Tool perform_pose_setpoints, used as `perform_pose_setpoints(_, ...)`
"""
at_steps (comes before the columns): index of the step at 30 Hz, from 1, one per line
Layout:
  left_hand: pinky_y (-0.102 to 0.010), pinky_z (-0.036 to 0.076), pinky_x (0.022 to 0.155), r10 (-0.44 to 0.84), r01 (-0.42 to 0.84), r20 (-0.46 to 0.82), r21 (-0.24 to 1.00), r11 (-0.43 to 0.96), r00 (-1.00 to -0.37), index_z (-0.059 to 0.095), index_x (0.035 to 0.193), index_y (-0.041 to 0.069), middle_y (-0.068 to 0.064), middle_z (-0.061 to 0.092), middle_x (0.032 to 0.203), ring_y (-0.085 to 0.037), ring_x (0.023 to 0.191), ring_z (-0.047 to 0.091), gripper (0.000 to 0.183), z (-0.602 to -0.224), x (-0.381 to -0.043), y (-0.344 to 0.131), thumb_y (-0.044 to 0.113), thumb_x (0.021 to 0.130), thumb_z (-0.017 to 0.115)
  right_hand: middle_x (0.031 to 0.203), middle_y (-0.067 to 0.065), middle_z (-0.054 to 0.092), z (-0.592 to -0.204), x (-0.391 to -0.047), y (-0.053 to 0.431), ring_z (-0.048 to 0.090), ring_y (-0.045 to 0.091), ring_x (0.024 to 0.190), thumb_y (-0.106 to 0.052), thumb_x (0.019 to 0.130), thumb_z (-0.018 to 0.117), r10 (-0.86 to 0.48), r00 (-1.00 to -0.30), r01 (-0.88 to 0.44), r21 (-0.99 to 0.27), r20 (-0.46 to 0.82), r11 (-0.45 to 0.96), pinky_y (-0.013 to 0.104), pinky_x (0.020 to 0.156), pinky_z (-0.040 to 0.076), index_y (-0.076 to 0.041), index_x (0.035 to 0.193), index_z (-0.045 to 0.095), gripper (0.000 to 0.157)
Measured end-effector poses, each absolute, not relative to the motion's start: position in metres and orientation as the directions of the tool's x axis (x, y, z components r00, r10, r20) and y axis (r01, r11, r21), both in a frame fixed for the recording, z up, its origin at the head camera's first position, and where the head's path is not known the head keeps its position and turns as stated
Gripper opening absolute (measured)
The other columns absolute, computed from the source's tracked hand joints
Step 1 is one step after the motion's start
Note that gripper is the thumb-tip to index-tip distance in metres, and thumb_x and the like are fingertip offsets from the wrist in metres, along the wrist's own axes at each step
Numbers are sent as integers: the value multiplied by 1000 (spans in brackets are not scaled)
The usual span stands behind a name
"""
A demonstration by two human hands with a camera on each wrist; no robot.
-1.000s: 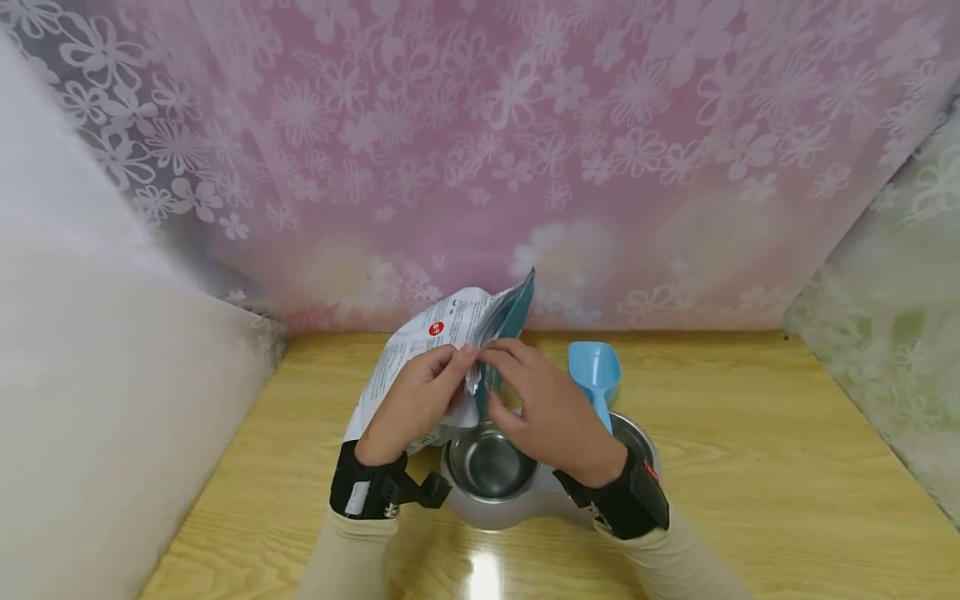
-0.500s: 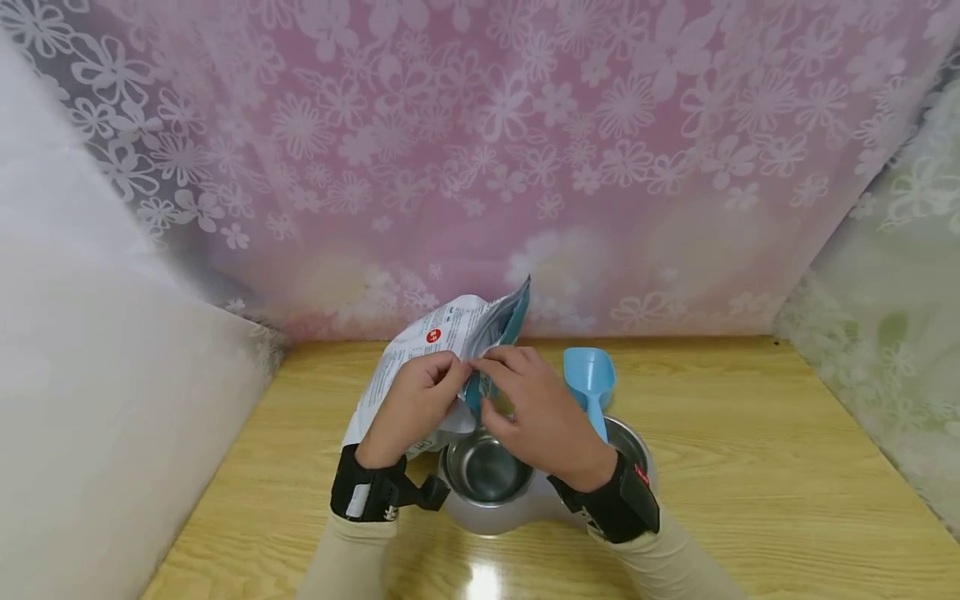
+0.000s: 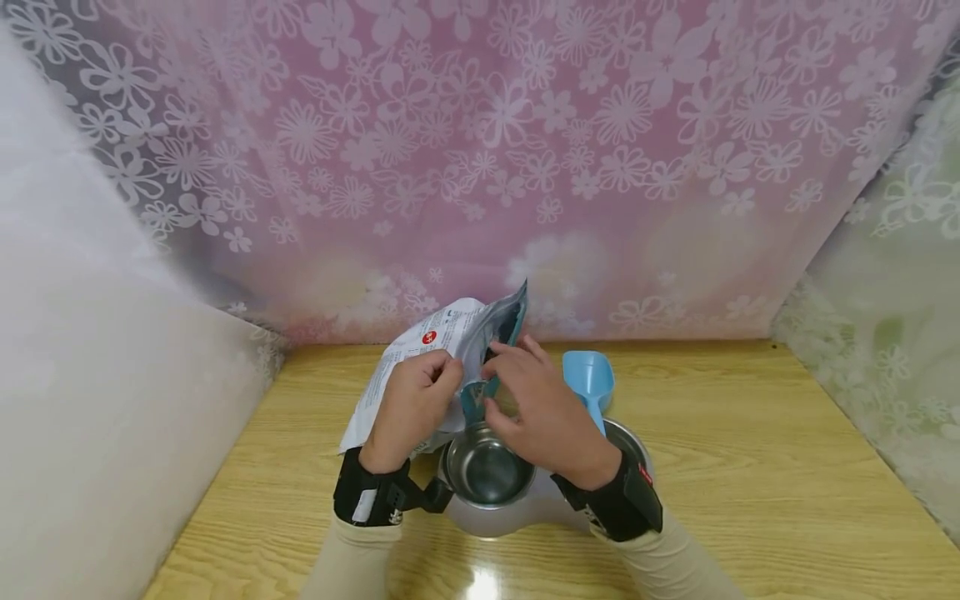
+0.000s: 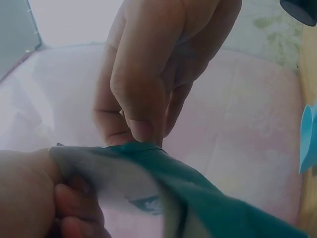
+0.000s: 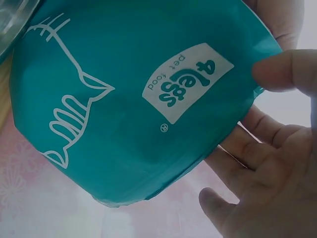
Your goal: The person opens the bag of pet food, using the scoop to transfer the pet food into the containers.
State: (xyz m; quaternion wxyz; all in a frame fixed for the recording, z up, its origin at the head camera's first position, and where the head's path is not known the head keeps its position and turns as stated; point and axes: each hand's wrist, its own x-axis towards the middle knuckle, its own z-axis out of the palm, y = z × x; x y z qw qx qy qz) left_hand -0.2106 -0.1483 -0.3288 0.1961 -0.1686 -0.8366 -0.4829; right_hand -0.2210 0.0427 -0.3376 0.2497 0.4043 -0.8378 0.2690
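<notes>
A pet food bag (image 3: 405, 367), white with printing on one side and teal on the other, leans beyond the metal bowls. The left hand (image 3: 414, 408) grips the bag's top edge between thumb and curled fingers. Across from it, the right hand (image 3: 555, 417) has its thumb on the teal face (image 5: 119, 148), near the rim, and its other fingers at the mouth. A dark gap shows between the two sides of the mouth in the head view. What lies inside the bag cannot be made out.
Below the hands stands a double feeding bowl base (image 3: 517, 512) with a left metal bowl (image 3: 491, 471) and a right metal bowl (image 3: 632, 442). A blue scoop (image 3: 588, 377) leans at the right bowl. A floral backdrop (image 3: 480, 167) closes off the table's far edge.
The right hand's fingers have come away from the left hand and moved right, into the mouth. The bag's mouth has widened. The left hand keeps its grip.
</notes>
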Motion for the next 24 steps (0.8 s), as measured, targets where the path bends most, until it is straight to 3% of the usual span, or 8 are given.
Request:
perform_pose_setpoints(5,-26,25,37,51,484,541,702,523,-840,46,60,17,2,36,49,-13,40,35,39,-329,-208,-151,19,98,50,106,-6,58,-338,-216,42,50,16,117,-20,88,60,-536,-569,-799,-264,624,541,38,105,27,-15,107,58,20)
perform_pose_setpoints(10,-26,26,38,-12,551,710,558,621,-704,47,63,19,8,39,52,-9,42,33,37,-330,-207,-158,22,100,48,101,-8,56,-339,-213,39,50,11,95,-22,90,59,-542,-550,-814,-261,636,519,36,88,36,-17,106,59,17)
perform_pose_setpoints(12,-25,25,40,-14,573,774,480,664,-633,46,63,20,9,38,54,-7,45,32,36,-330,-207,-162,20,99,49,98,-7,56,-340,-212,38,49,12,93,-22,90,59,-546,-532,-822,-241,647,516,37,89,35,-17,104,60,15)
perform_pose_setpoints(15,-24,27,47,69,628,821,376,681,-566,42,63,20,8,33,58,-7,52,32,37,-330,-208,-165,17,99,50,97,-6,57,-341,-211,36,50,15,98,-22,88,61,-541,-517,-820,-203,663,535,43,103,27,-18,102,64,15)
perform_pose_setpoints(19,-27,30,63,254,714,787,308,628,-563,42,65,21,5,35,68,-11,67,34,36,-327,-207,-163,17,100,49,104,-6,60,-343,-212,34,49,20,114,-22,87,61,-561,-498,-826,-165,661,539,50,111,10,-19,107,67,21)
perform_pose_setpoints(24,-29,31,71,337,732,717,349,585,-611,48,72,22,2,41,91,-14,81,36,28,-322,-205,-158,20,100,50,122,-4,57,-346,-210,31,48,16,120,-24,89,59,-624,-482,-853,-167,615,494,43,113,13,-13,127,59,39)
